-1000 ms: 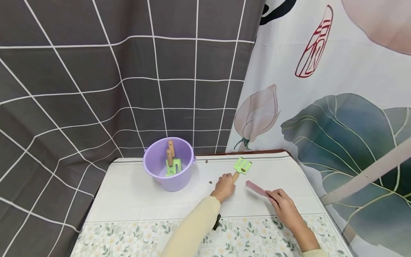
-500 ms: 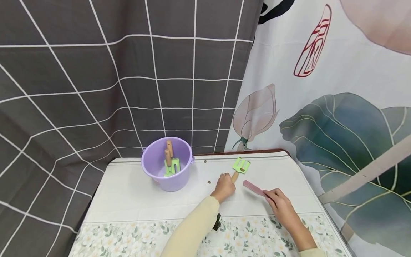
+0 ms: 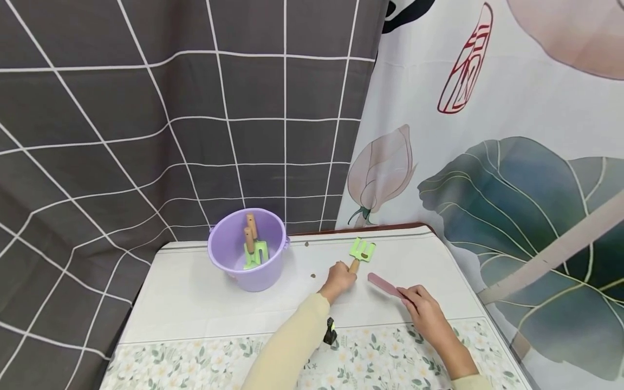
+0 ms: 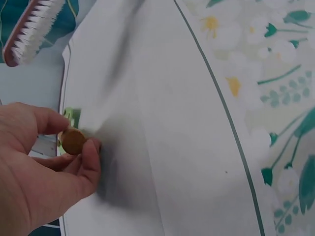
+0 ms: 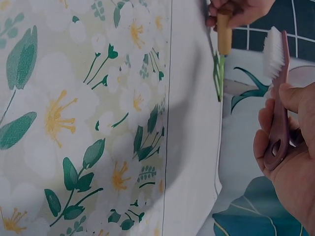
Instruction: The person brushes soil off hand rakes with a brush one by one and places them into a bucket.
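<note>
My left hand (image 3: 338, 280) grips the wooden handle of a small green garden fork (image 3: 362, 249), its tines pointing away from me. A brown fleck of dirt marks the tines. In the left wrist view the butt of the handle (image 4: 74, 141) shows between thumb and fingers. A little to the right, my right hand (image 3: 425, 313) holds a pink brush (image 3: 383, 284), its head apart from the fork and angled toward it. White bristles (image 5: 274, 53) stand out in the right wrist view, where the fingers wrap round the brush handle.
A purple bucket (image 3: 258, 280) stands at the back left, holding green-headed hand tools (image 3: 262, 251) with wooden handles. Brown crumbs (image 3: 313, 275) lie on the white tabletop (image 3: 195, 303) between bucket and left hand. A dark grid curtain (image 3: 258, 141) hangs behind.
The head view has turned slightly right, so the bucket and table sit further left in the picture. Both hands keep their hold on fork and brush, with little other movement.
</note>
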`<action>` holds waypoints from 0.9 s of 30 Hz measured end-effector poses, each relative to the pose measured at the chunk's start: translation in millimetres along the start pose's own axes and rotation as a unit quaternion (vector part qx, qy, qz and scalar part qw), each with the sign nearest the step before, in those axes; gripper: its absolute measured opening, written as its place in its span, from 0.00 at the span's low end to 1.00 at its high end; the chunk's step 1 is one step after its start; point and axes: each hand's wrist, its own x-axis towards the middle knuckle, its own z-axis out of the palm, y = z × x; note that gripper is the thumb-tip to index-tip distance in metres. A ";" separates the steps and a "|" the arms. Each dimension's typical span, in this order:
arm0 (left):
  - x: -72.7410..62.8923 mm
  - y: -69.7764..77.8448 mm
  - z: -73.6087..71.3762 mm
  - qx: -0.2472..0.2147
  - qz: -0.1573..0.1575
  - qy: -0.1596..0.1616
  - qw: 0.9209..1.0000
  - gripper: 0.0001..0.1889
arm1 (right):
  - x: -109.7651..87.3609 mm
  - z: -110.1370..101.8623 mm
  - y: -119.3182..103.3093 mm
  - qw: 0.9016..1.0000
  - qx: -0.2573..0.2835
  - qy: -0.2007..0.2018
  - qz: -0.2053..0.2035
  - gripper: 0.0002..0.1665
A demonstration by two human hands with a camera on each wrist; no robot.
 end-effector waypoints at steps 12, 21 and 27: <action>1.5 -1.2 -0.6 -0.111 -0.074 -0.031 0.991 0.26 | 3.1 1.5 -2.8 1.000 0.002 0.000 -0.006 0.18; -12.2 1.7 -6.7 -0.184 -0.079 -0.037 0.979 0.27 | 0.4 3.5 -4.3 1.000 0.001 0.000 -0.004 0.19; -18.0 -6.1 -11.7 -0.219 -0.070 -0.063 0.971 0.16 | 0.8 2.8 -5.4 1.000 0.002 0.006 -0.014 0.18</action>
